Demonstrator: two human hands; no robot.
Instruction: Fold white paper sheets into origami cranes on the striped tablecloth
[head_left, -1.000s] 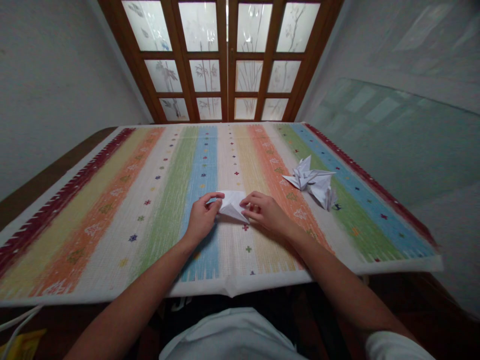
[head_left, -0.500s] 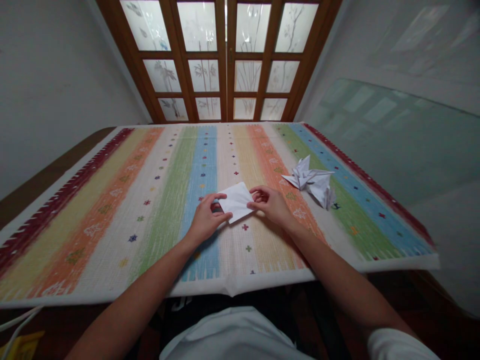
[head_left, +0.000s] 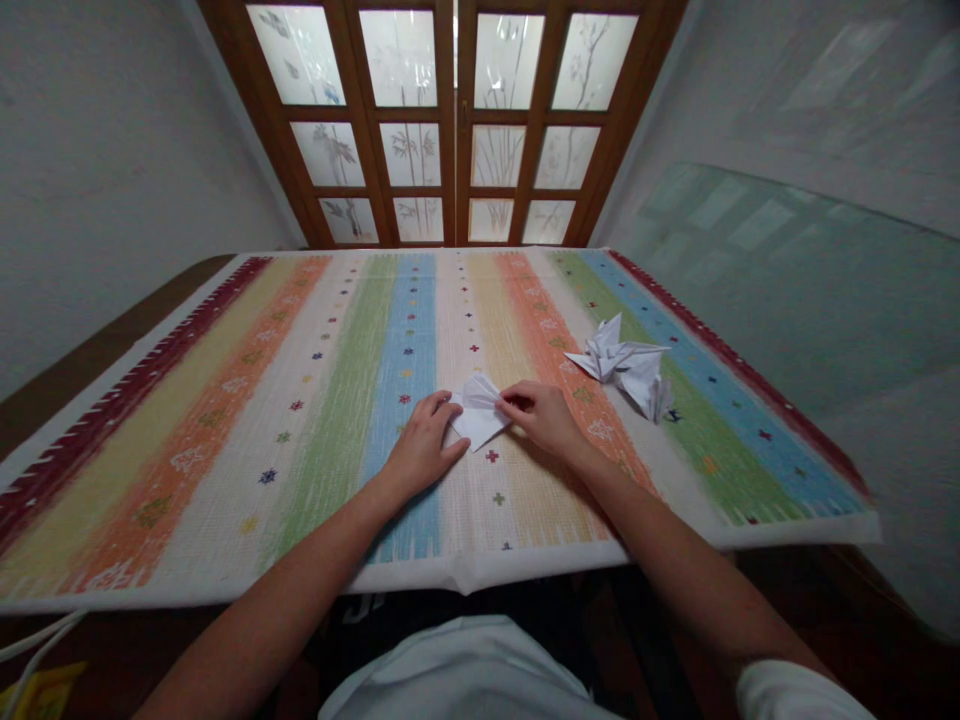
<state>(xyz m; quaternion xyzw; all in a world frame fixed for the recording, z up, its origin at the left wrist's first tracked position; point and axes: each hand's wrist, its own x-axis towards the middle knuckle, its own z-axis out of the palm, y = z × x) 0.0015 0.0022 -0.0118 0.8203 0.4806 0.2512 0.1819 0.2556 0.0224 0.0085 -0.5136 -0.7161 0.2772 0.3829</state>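
A folded piece of white paper point(head_left: 478, 415) lies on the striped woven mat point(head_left: 225, 480), its upper part raised in loose flaps. My right hand point(head_left: 544, 418) pinches the paper's right side between thumb and fingers. My left hand point(head_left: 424, 445) rests on the mat with its fingertips at the paper's left edge, not visibly gripping it. Beyond my right hand, a larger folded white paper crane point(head_left: 622, 365) lies on the mat, apart from both hands.
The mat covers a wooden table, and its near edge point(head_left: 465, 575) lies just beyond my white shirt. A wooden door with frosted glass panes point(head_left: 450, 120) stands beyond the far end. A white cable point(head_left: 37, 660) and a yellow item point(head_left: 45, 695) lie at the lower left.
The paper has gone from a flat folded shape to a narrower one with raised flaps. My left hand has shifted slightly right and released its hold. The crane has not moved.
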